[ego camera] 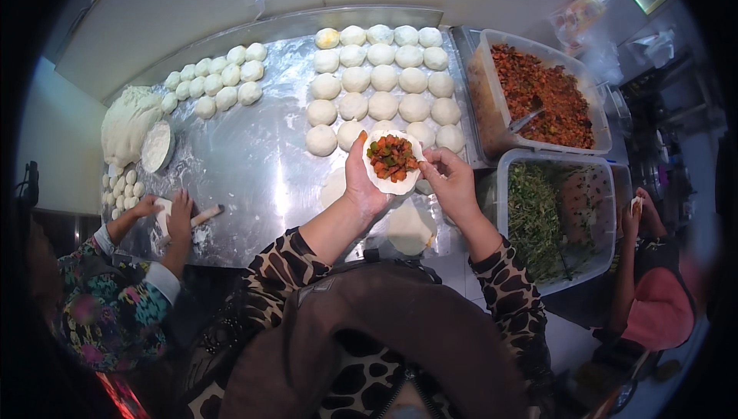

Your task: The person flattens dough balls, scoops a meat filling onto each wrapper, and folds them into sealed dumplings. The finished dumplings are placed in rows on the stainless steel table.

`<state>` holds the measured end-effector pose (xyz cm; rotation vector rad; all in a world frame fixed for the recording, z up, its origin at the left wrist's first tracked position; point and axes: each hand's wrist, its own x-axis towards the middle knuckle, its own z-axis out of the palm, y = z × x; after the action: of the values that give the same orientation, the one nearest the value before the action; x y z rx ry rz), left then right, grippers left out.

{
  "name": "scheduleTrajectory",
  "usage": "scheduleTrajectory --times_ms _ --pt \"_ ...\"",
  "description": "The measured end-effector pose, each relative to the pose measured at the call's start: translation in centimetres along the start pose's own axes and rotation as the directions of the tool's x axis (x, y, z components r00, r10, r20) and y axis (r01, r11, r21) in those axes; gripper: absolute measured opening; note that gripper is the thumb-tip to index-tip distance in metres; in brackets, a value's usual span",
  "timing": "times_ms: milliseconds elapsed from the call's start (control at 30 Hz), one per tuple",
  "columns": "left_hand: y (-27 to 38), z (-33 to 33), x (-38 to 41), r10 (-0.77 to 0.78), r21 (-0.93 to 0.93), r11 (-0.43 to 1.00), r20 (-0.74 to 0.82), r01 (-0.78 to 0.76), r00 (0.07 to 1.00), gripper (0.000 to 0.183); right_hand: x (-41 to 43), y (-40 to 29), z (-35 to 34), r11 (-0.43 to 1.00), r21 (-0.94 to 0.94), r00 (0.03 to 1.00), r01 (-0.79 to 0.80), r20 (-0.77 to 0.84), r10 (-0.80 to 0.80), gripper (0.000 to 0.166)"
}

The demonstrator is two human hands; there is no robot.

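A round dough wrapper [409, 185] lies in my left hand [364, 188], my thumb at its left rim. Chopped red and green filling [393, 157] is heaped in the wrapper's middle. My right hand [452, 179] pinches the wrapper's right edge between thumb and fingers. Beneath my hands, flat dough rounds [410, 227] rest on the steel table [248, 188]. Just beyond stand rows of round, floured filled buns [383, 77]; my hands and the wrapper partly hide the nearest row.
At right are a plastic tub of red filling [542, 99] with a spoon [526, 121] and a tub of chopped greens [533, 217]. Leftward lie dough balls [213, 82], a dough mass [128, 125] and a flour bowl [158, 147]. One co-worker's hands [180, 214] press dough by a rolling pin [207, 215]; another person's hands [633, 220] are far right.
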<state>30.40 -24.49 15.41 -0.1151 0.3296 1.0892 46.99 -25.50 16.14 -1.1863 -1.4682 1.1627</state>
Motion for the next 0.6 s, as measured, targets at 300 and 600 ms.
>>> scheduleTrajectory --times_ms 300,600 --pt "1.5 -1.6 -2.7 -0.044 -0.018 0.999 -0.033 0.043 0.999 0.059 -0.6 -1.1 2.1 0.965 0.146 0.971 -0.217 0.130 0.198 0.020" --pt "2.0 -2.0 -3.8 -0.093 0.040 0.995 -0.003 0.093 0.996 0.061 -2.7 -0.4 3.8 0.990 -0.137 1.000 -0.021 0.004 0.022 0.003"
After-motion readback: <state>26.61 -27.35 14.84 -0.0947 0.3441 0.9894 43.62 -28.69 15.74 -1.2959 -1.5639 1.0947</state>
